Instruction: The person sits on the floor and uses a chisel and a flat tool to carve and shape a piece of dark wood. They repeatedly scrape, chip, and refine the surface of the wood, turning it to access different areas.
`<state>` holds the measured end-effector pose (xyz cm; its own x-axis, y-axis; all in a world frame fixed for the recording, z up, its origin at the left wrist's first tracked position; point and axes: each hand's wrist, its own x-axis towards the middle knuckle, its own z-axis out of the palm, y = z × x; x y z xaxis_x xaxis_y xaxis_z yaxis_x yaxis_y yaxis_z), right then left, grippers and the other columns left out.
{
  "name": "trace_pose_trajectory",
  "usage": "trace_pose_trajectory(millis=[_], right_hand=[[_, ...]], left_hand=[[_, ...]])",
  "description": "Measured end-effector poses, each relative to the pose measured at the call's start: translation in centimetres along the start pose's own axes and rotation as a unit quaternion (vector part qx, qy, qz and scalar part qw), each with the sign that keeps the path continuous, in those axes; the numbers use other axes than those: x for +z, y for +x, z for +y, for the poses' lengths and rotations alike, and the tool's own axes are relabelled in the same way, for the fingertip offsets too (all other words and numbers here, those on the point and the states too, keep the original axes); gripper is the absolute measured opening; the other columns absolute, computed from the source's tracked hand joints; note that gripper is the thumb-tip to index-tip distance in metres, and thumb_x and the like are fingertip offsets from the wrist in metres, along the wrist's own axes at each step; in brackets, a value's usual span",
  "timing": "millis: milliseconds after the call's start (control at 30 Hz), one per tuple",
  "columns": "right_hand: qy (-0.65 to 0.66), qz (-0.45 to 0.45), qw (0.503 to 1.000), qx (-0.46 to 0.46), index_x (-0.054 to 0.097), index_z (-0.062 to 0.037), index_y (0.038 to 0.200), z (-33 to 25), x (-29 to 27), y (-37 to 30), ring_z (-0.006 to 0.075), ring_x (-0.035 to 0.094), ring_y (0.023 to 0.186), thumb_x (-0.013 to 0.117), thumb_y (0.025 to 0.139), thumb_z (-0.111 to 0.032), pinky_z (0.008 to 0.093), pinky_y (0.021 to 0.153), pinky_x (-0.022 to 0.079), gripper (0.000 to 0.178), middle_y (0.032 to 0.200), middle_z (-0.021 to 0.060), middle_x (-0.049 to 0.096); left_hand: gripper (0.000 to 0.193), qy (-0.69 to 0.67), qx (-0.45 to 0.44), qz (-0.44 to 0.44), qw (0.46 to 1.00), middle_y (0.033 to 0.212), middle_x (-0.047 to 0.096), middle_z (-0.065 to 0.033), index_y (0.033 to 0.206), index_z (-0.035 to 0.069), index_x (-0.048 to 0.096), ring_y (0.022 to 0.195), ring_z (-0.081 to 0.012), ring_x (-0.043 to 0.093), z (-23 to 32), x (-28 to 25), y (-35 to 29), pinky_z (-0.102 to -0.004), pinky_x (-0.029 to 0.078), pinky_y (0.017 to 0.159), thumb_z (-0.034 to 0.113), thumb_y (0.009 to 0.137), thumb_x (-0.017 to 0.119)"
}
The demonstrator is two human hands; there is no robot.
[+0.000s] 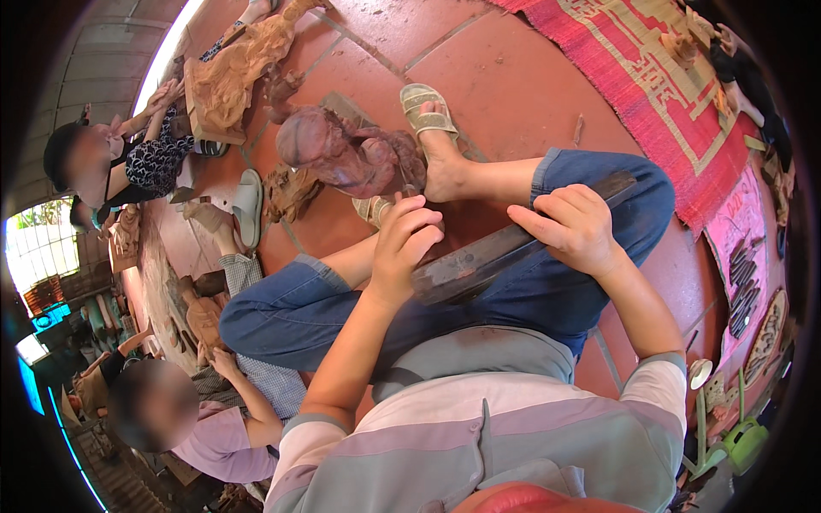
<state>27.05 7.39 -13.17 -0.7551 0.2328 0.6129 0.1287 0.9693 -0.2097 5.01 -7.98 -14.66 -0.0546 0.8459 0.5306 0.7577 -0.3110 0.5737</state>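
Note:
My left hand (404, 248) is closed round a slim chisel (405, 190), mostly hidden by the fingers. Its far end meets the near side of a reddish-brown wood carving (346, 154) with rounded, figure-like forms, which lies on the floor by my feet. My right hand (571, 224) grips a long dark wooden bar (487, 261) from above, the index finger stretched along it. The bar slants over my lap; its near left end is just below my left hand.
Left of the carving are a brown wood piece (291, 192) and a grey slipper (247, 205). Two people with carvings sit at the left. A red patterned mat (633, 111) covers the far right; several dark tools (744, 282) lie on pink cloth.

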Motion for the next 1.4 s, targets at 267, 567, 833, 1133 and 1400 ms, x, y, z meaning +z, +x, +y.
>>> trace_pose_trajectory(millis=[267,567,833,1133,1400], right_hand=[[0.001,-0.016,1.0,0.013,0.067,-0.0171,0.092,0.4,-0.2,0.0,0.0149,0.053,0.063,0.062,0.064,-0.013,0.0279,0.058,0.043,0.029,0.071,-0.0018,0.053],[-0.001,0.007,1.0,0.011,0.069,-0.0161,0.091,0.8,-1.0,0.1,0.0162,0.054,0.064,0.063,0.065,-0.012,0.0288,0.059,0.044,0.028,0.071,-0.0016,0.055],[0.028,0.009,1.0,0.001,0.068,-0.0172,0.093,0.0,-1.3,0.3,0.0154,0.053,0.063,0.064,0.064,-0.011,0.0274,0.058,0.043,0.03,0.072,-0.0019,0.055],[-0.02,0.028,0.999,0.011,0.069,-0.018,0.092,1.5,-0.2,-0.1,0.0147,0.054,0.066,0.062,0.066,-0.011,0.0276,0.061,0.044,0.028,0.073,-0.0022,0.056],[-0.005,0.0,0.998,0.056,0.069,-0.0155,0.094,2.1,-0.7,-0.5,0.0182,0.055,0.067,0.062,0.059,-0.008,0.0305,0.062,0.045,0.036,0.074,-0.0004,0.056]], left_hand=[[0.036,0.013,0.016,0.014,1.0,0.1,0.059,-0.0087,0.092,0.009,0.056,0.104,-0.0344,0.054,-0.1,0.1,0.8,-0.0461,0.043,0.093,-0.004,0.059,0.066],[0.027,0.05,0.003,-0.049,0.998,0.101,0.06,-0.0056,0.091,0.009,0.063,0.103,-0.0298,0.056,2.1,-0.4,0.6,-0.047,0.045,0.093,0.009,0.064,0.068],[0.029,0.073,0.032,0.001,0.997,0.098,0.06,-0.0055,0.092,0.01,0.061,0.103,-0.0302,0.055,0.4,0.3,0.7,-0.0455,0.045,0.092,0.002,0.064,0.067],[0.035,0.092,0.026,0.034,0.995,0.096,0.061,-0.0057,0.095,0.011,0.061,0.095,-0.0311,0.058,0.7,0.9,3.1,-0.0384,0.049,0.078,-0.002,0.062,0.065],[0.03,0.094,0.011,0.025,0.995,0.095,0.062,-0.0055,0.091,0.008,0.063,0.099,-0.0289,0.057,0.6,0.2,1.6,-0.0384,0.048,0.08,0.0,0.062,0.065]])
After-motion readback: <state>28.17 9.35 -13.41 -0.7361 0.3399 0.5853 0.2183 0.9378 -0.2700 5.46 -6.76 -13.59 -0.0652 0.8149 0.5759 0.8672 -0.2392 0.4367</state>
